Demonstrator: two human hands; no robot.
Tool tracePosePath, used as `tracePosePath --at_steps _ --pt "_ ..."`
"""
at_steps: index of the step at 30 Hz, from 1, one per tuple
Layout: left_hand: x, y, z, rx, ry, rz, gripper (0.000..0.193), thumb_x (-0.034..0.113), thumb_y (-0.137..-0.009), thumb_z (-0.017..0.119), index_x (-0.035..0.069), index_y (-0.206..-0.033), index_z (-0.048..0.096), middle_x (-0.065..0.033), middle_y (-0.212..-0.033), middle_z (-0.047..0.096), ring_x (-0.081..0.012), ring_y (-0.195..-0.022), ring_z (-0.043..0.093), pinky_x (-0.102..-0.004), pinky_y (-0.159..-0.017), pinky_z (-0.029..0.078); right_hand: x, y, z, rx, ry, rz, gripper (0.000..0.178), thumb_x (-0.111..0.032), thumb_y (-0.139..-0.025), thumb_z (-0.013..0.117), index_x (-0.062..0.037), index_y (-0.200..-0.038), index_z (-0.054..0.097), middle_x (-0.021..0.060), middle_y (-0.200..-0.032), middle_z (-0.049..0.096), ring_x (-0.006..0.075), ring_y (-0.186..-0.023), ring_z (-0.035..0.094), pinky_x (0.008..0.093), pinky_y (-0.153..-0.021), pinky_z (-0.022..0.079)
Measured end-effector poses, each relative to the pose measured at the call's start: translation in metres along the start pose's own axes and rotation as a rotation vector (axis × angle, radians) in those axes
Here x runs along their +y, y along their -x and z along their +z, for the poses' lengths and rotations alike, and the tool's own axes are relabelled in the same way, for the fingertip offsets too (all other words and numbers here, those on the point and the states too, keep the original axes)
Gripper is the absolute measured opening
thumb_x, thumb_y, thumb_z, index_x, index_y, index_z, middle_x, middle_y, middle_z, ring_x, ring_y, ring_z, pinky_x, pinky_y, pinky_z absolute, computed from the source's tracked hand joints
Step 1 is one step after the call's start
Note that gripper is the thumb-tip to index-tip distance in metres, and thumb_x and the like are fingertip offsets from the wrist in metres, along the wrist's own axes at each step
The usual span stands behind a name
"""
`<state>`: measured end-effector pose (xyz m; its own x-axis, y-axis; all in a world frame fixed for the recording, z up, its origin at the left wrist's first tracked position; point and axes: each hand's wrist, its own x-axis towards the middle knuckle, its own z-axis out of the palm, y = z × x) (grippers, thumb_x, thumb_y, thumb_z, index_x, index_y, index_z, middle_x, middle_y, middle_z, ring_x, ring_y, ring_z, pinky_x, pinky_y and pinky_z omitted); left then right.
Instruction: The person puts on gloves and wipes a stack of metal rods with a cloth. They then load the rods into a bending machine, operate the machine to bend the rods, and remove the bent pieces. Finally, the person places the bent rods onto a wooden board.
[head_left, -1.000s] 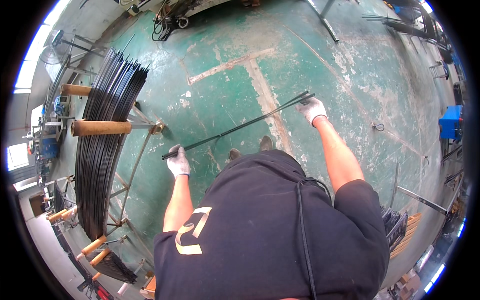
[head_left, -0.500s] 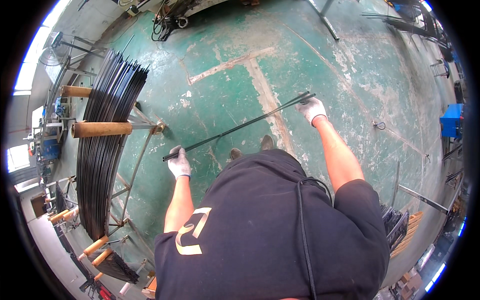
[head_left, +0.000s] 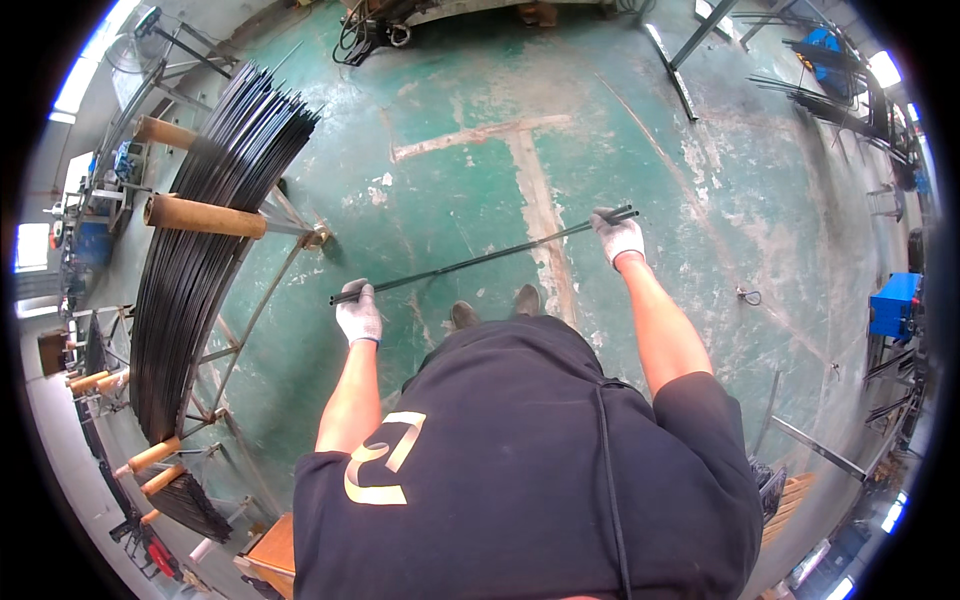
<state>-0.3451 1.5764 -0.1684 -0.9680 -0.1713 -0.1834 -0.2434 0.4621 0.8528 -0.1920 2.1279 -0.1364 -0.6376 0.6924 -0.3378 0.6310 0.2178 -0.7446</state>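
Two thin black rods [head_left: 480, 260] stretch across in front of me above the floor, lying close together. Near their left end my left hand [head_left: 359, 312], in a pale work glove, is closed around them. My right hand [head_left: 618, 238], gloved the same way, grips them close to the right end, which sits slightly farther away than the left. A short length of rod sticks out past each hand. To my left, a large bundle of similar black rods [head_left: 215, 240] rests on a metal rack with tan roller-like arms [head_left: 205, 215].
Rack legs [head_left: 265, 290] stand on the worn green floor [head_left: 450, 190] at left. A machine with cables [head_left: 400, 35] is at the far edge. Metal bars [head_left: 672, 75] lie far right, more black rods [head_left: 835, 110] beyond. A blue box [head_left: 893, 305] stands right, an orange-brown box [head_left: 272, 555] near left.
The rods have swung flatter: the right end came nearer and the left end moved slightly away. Both hands still hold them. The whole view has shifted and turned a little.
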Motion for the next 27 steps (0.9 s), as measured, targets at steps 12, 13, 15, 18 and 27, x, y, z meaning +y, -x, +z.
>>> tracePosePath --at_steps 12,13,15,18,27 --pt "0.028 0.019 -0.005 0.004 -0.048 0.029 0.016 0.005 -0.098 0.076 0.004 -0.113 0.079 -0.0071 -0.100 0.081 -0.0164 -0.092 0.074 -0.0327 -0.088 0.058 0.025 -0.003 0.005 0.038 0.058 -0.075 0.030 -0.030 -0.097 0.082 -0.0123 -0.121 0.083 0.0105 -0.109 0.084 0.0214 -0.103 0.079 0.0349 -0.096 0.058" --pt "0.028 0.018 -0.006 0.011 -0.050 0.015 0.016 0.005 -0.098 0.076 0.005 -0.113 0.079 -0.0071 -0.100 0.081 -0.0164 -0.092 0.074 -0.0327 -0.088 0.058 0.022 0.000 0.005 0.045 0.069 -0.068 0.029 -0.029 -0.097 0.082 -0.0121 -0.120 0.084 0.0106 -0.110 0.084 0.0217 -0.103 0.079 0.0352 -0.095 0.058" --pt "0.032 0.017 -0.011 0.029 -0.064 0.003 0.016 0.004 -0.097 0.076 0.005 -0.112 0.079 -0.0070 -0.099 0.080 -0.0165 -0.091 0.074 -0.0329 -0.087 0.058 0.019 0.008 0.009 0.047 0.025 -0.068 0.028 -0.029 -0.097 0.081 -0.0118 -0.120 0.084 0.0111 -0.110 0.084 0.0218 -0.103 0.079 0.0355 -0.095 0.058" --pt "0.031 0.012 -0.019 0.044 -0.009 0.067 0.016 0.004 -0.096 0.076 0.006 -0.112 0.080 -0.0071 -0.098 0.080 -0.0168 -0.090 0.074 -0.0333 -0.087 0.058 0.016 0.023 0.013 0.086 0.087 -0.127 0.028 -0.030 -0.099 0.079 -0.0120 -0.120 0.083 0.0122 -0.109 0.084 0.0234 -0.102 0.079 0.0362 -0.095 0.058" --pt "0.026 0.015 -0.033 0.036 -0.188 0.058 0.019 0.010 -0.096 0.079 0.006 -0.115 0.080 -0.0107 -0.105 0.083 -0.0201 -0.096 0.078 -0.0348 -0.091 0.060 0.014 0.041 0.004 0.184 0.226 -0.122 0.034 -0.042 -0.100 0.074 -0.0191 -0.123 0.083 0.0138 -0.115 0.082 0.0312 -0.112 0.078 0.0418 -0.100 0.058"
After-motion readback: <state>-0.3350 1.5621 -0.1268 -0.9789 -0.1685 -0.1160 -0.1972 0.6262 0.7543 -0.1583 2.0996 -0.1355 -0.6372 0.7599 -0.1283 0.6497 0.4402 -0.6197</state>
